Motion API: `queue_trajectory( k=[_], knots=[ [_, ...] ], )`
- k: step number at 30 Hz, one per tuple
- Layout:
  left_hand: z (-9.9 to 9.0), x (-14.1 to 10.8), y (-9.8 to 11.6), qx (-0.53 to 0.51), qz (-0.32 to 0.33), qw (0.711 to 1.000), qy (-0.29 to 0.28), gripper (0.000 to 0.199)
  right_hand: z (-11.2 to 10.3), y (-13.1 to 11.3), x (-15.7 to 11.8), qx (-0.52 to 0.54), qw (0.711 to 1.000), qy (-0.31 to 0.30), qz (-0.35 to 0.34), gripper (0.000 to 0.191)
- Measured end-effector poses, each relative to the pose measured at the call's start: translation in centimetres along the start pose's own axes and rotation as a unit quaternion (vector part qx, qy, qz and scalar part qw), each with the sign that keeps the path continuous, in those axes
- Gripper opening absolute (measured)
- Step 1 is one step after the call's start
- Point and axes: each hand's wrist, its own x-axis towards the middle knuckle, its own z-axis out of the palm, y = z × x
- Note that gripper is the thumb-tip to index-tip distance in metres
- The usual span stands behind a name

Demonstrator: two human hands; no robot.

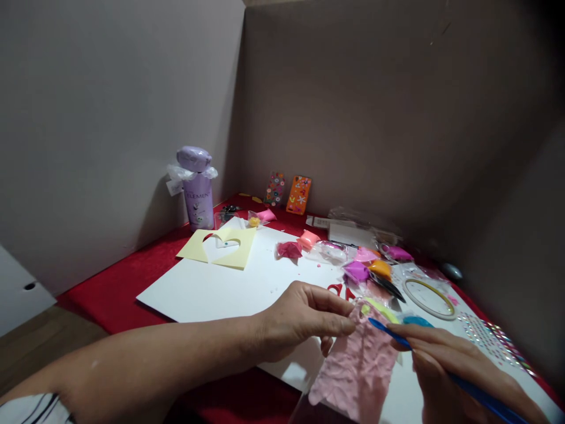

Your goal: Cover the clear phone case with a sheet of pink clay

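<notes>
My left hand (304,321) pinches the upper left edge of a phone case (357,374) between thumb and fingers. Wrinkled pale pink modelling clay covers most of the case, and its clear lower end shows bare. A small opening lies near the top, close to my left fingertips. In my right hand (459,365) is a slim blue modelling tool (392,335), held like a pen. Its tip is at the clay just beside that opening; whether it presses in cannot be made out.
Behind lie wrapped clay packs in purple (356,271) and orange (380,269), red-handled scissors (336,289), a tape ring (429,298) and gem stickers (494,341). Yellow paper with a heart cut-out (194,246), a purple bottle (199,200) and two decorated cases (299,194) stand farther back.
</notes>
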Motion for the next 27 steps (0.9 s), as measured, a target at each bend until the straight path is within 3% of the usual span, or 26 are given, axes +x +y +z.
queue_trajectory(
  k=[9,27],
  knots=[
    [0.1,0.0,0.2,0.006,0.001,1.0,-0.005,0.033,0.1,-1.1,0.6,0.018,1.0,0.007,-0.012,0.009],
    [0.1,0.0,0.2,0.004,-0.001,1.0,-0.01,0.032,-0.2,-0.4,0.3,0.033,0.999,-0.02,-0.017,0.009]
  ],
)
